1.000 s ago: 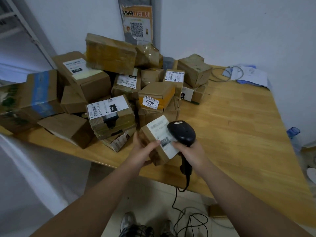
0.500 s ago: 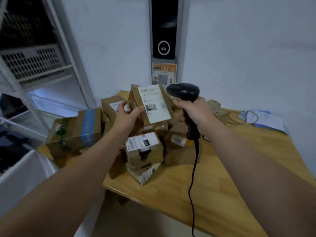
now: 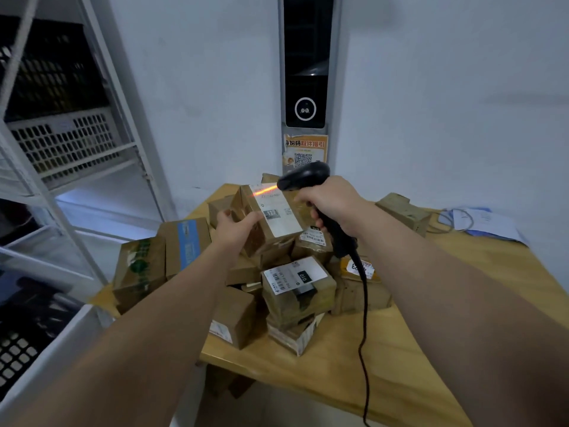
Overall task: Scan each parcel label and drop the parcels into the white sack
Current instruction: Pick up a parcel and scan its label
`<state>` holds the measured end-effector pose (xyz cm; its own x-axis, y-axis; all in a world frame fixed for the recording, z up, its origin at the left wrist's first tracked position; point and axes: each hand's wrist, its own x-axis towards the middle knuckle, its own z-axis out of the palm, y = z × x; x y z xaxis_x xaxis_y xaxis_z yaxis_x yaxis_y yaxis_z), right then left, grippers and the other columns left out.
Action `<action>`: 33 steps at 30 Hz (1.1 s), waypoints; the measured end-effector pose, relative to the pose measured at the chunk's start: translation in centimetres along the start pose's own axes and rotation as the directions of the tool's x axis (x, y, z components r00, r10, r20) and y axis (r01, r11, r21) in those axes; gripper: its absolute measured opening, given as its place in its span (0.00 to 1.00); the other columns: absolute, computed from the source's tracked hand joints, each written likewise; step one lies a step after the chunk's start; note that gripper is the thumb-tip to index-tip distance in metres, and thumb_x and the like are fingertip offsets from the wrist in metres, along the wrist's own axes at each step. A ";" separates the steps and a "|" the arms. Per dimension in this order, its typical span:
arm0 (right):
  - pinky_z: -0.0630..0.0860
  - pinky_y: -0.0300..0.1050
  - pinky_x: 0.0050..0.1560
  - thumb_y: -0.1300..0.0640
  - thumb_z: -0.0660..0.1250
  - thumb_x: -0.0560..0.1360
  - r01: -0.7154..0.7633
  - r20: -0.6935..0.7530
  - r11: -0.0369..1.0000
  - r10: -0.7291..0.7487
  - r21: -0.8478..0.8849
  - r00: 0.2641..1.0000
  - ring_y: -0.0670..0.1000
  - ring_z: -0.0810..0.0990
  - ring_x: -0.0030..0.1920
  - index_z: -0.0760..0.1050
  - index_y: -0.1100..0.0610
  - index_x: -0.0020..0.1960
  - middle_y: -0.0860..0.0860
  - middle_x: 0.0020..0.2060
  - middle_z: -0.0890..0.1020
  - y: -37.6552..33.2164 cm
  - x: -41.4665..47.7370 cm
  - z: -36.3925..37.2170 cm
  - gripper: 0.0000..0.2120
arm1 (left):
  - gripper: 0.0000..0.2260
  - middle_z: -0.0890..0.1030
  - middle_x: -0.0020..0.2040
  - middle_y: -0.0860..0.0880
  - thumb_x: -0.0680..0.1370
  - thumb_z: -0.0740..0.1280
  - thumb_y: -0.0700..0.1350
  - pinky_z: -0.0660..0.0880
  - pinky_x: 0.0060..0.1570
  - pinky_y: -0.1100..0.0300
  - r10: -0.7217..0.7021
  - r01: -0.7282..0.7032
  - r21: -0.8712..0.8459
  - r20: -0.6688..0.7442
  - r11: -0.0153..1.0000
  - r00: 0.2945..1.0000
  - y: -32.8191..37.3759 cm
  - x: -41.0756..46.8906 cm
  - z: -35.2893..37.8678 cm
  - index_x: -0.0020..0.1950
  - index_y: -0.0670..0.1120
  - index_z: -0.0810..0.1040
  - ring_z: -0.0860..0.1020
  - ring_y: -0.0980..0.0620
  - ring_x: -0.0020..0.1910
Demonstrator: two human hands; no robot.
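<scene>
My left hand [image 3: 235, 231] grips a small brown cardboard parcel [image 3: 271, 217] from its left side and holds it up above the pile, its white label facing me. My right hand [image 3: 331, 201] grips a black corded barcode scanner [image 3: 303, 177] just to the right of the parcel. An orange-red scan line lies across the top of the label. Below, a pile of taped brown parcels [image 3: 297, 288] covers the left part of the wooden table [image 3: 415, 349]. At the bottom left a white edge [image 3: 49, 355] shows; I cannot tell whether it is the sack.
A white metal shelf rack [image 3: 77, 149] with perforated crates stands at the left. On the wall behind the table hang a tall black device [image 3: 304, 72] and a QR-code poster [image 3: 304, 152]. Papers and a coiled cable [image 3: 480, 223] lie at the table's far right corner.
Both hands lifted the parcel and scanner from near the table's front edge to above the pile. The scanner has tilted toward the label and its orange line now falls on it.
</scene>
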<state>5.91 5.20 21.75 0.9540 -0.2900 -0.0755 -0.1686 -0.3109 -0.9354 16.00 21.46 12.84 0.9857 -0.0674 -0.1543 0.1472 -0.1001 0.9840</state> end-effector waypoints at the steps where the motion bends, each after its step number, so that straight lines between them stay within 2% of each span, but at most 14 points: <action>1: 0.70 0.38 0.24 0.58 0.68 0.74 -0.015 -0.009 1.000 0.014 -0.009 1.000 0.49 0.71 0.23 0.74 0.58 0.38 0.53 0.26 0.73 0.2 0.0 0.4 0.07 | 0.46 0.74 0.65 0.49 0.63 0.75 0.61 0.75 0.58 0.47 -0.009 0.009 -0.001 0.014 1.000 1.000 -0.1 0.1 -0.3 0.75 0.51 0.58 0.76 0.46 0.59; 3: 0.69 0.39 0.25 0.59 0.67 0.74 -0.039 -0.019 0.999 0.039 0.002 0.999 0.50 0.71 0.24 0.74 0.59 0.38 0.54 0.26 0.73 0.6 0.0 1.2 0.07 | 0.41 0.71 0.62 0.51 0.70 0.74 0.56 0.72 0.55 0.53 -0.017 0.017 0.005 0.032 1.000 0.999 -0.5 0.5 -0.8 0.76 0.50 0.56 0.72 0.48 0.59; 5: 0.69 0.39 0.25 0.59 0.68 0.74 -0.056 -0.026 0.997 0.057 0.044 0.998 0.50 0.70 0.24 0.74 0.59 0.38 0.54 0.26 0.72 1.0 0.0 1.8 0.07 | 0.38 0.70 0.62 0.49 0.74 0.72 0.53 0.69 0.52 0.54 -0.028 0.027 0.013 0.045 1.000 0.999 -0.9 0.9 -0.9 0.76 0.48 0.55 0.70 0.49 0.57; 9: 0.69 0.39 0.25 0.59 0.68 0.74 -0.071 -0.025 0.991 0.074 0.113 0.997 0.51 0.69 0.24 0.72 0.58 0.35 0.53 0.25 0.72 1.3 0.1 2.2 0.10 | 0.38 0.71 0.68 0.46 0.73 0.73 0.53 0.71 0.56 0.52 -0.061 0.063 -0.029 0.052 0.998 0.997 -1.4 1.1 -1.2 0.76 0.50 0.56 0.71 0.46 0.63; 14: 0.70 0.40 0.26 0.59 0.68 0.74 -0.056 -0.016 0.992 0.058 0.110 0.998 0.50 0.70 0.24 0.72 0.58 0.36 0.53 0.25 0.73 1.4 0.1 2.4 0.09 | 0.36 0.73 0.65 0.47 0.74 0.73 0.52 0.72 0.53 0.53 -0.056 0.058 -0.045 0.051 0.997 0.997 -1.6 0.5 -0.9 0.76 0.49 0.56 0.73 0.47 0.60; 20: 0.70 0.41 0.27 0.57 0.69 0.73 -0.084 0.021 0.994 0.083 0.075 0.996 0.50 0.70 0.24 0.73 0.59 0.38 0.53 0.27 0.73 2.8 -0.4 1.7 0.08 | 0.36 0.74 0.65 0.46 0.73 0.73 0.53 0.73 0.62 0.48 -0.055 0.058 -0.071 0.035 0.996 0.998 -1.7 -1.1 0.1 0.75 0.50 0.57 0.75 0.46 0.61; 29: 0.71 0.40 0.26 0.57 0.69 0.73 -0.059 0.042 0.993 0.054 0.102 0.998 0.49 0.71 0.23 0.75 0.58 0.41 0.52 0.25 0.74 4.3 -2.4 0.0 0.06 | 0.37 0.73 0.67 0.48 0.72 0.74 0.54 0.74 0.62 0.45 -0.066 0.061 -0.157 -0.026 0.986 0.998 -2.8 -5.1 1.8 0.74 0.53 0.58 0.76 0.45 0.61; 31: 0.72 0.41 0.27 0.57 0.69 0.74 -0.082 0.064 0.988 0.075 0.130 0.995 0.49 0.72 0.24 0.76 0.59 0.44 0.52 0.26 0.75 4.9 -3.0 0.5 0.06 | 0.37 0.72 0.67 0.47 0.72 0.74 0.54 0.76 0.59 0.46 -0.075 0.065 -0.195 -0.046 0.979 0.996 -3.2 -6.3 1.5 0.75 0.52 0.57 0.76 0.45 0.60; 33: 0.71 0.41 0.27 0.56 0.70 0.74 -0.101 0.106 0.982 0.085 0.158 0.991 0.50 0.72 0.25 0.76 0.59 0.43 0.52 0.26 0.74 5.5 -3.6 1.5 0.07 | 0.35 0.73 0.66 0.45 0.74 0.72 0.52 0.81 0.46 0.54 -0.088 0.071 -0.238 -0.064 0.969 0.994 -3.7 -7.8 1.0 0.75 0.50 0.57 0.78 0.45 0.58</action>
<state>1.95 5.84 16.36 0.9571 -0.2180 -0.1910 -0.2231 -0.1332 -0.9657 7.71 21.31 10.35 0.9721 0.0051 -0.2346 0.2318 0.1349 0.9634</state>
